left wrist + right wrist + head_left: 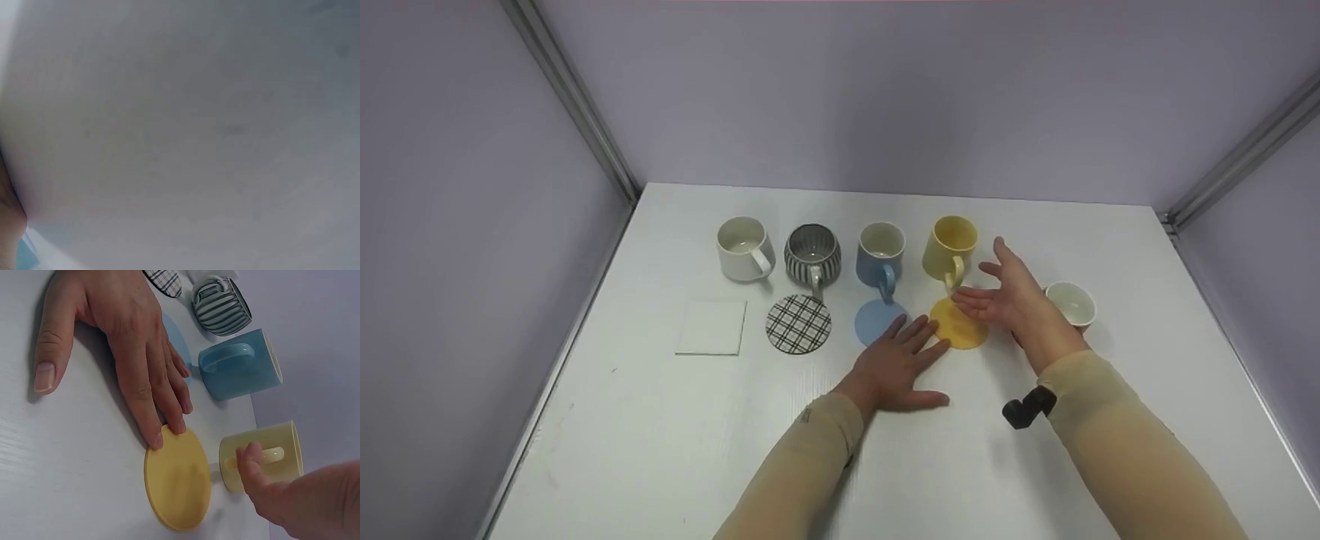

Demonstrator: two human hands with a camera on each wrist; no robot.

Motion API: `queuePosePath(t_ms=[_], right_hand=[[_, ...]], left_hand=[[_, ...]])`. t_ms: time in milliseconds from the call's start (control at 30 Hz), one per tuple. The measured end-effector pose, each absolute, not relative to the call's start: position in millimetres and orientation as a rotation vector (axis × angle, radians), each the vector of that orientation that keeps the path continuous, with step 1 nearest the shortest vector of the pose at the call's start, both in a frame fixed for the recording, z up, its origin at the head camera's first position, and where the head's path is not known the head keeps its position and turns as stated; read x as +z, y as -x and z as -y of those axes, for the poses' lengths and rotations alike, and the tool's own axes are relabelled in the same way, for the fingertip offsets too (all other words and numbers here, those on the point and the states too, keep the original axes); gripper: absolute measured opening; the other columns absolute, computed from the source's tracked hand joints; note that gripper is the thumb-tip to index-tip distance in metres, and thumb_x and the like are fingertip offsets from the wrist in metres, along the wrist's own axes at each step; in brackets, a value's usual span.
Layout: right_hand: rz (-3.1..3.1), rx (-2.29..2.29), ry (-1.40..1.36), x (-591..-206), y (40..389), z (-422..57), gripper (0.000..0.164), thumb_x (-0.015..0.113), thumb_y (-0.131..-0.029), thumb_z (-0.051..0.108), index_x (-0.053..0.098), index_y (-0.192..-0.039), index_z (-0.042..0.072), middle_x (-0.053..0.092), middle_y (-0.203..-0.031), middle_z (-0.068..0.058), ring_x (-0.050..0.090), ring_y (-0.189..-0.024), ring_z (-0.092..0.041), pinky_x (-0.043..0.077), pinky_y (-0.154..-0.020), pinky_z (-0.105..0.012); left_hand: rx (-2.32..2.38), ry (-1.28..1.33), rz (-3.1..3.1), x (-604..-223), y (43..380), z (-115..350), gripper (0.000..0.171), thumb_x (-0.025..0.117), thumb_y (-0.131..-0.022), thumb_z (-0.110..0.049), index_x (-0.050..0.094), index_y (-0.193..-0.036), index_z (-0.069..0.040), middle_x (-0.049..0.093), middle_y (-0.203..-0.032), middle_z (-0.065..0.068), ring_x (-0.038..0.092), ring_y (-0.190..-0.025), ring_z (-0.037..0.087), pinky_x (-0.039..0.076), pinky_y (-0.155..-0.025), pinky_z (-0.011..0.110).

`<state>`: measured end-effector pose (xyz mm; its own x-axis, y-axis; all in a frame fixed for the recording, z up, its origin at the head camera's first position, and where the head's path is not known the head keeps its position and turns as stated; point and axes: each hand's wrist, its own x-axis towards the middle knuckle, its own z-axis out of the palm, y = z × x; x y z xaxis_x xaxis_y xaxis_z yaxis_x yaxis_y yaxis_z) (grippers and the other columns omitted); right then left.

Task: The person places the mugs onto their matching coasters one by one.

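Observation:
My left hand (pixel 894 367) lies palm down with fingers spread, over the near edge of a round blue coaster (pixel 872 321). In the right wrist view its fingertips (pixel 154 440) rest on the rim of a round yellow coaster (pixel 179 486). Held out with straight fingers, my right hand (pixel 1005 296) hovers at the right of the yellow coaster, nothing in its grasp. Behind that coaster stands a yellow mug (pixel 949 251), its handle facing me; the right hand overlaps it in the right wrist view. The left wrist view shows mostly bare tabletop.
A blue mug (pixel 877 259), a striped grey mug (pixel 812 255) and a white mug (pixel 742 251) line up leftward. Before them lie a checked round coaster (pixel 799 324) and a white square coaster (pixel 711 328). Another pale-lined mug (pixel 1072 300) is partly behind the right wrist.

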<state>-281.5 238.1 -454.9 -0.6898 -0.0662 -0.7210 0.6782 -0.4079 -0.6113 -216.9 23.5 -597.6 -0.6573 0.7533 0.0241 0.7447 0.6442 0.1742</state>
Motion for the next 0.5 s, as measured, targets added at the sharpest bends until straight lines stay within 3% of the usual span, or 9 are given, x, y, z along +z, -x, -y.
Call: queuePosePath(t_ms=[300, 500], right_hand=[[-1.293, -2.105, -0.840, -463.3, 290.8, -223.5, 0.088, 0.042, -0.105, 0.070, 0.012, -0.172, 0.020, 0.026, -0.170, -0.023, 0.039, -0.152, -0.039, 0.036, -0.123, -0.045], [-1.243, -2.131, -0.871, -467.9, 292.2, -217.3, 0.087, 0.043, -0.106, 0.068, 0.007, -0.172, 0.024, 0.024, -0.172, -0.020, 0.037, -0.154, -0.039, 0.033, -0.125, -0.046]], left_hand=[[0.224, -1.284, -2.809, -596.5, 218.0, -23.8, 0.096, 0.027, -0.095, -0.088, 0.027, -0.170, -0.029, 0.013, -0.177, 0.003, 0.004, -0.163, 0.021, 0.000, -0.131, 0.043], [0.223, -1.286, -2.802, -594.6, 217.0, -24.4, 0.096, 0.027, -0.095, -0.089, 0.028, -0.170, -0.028, 0.014, -0.177, 0.004, 0.005, -0.163, 0.022, 0.001, -0.131, 0.044]])
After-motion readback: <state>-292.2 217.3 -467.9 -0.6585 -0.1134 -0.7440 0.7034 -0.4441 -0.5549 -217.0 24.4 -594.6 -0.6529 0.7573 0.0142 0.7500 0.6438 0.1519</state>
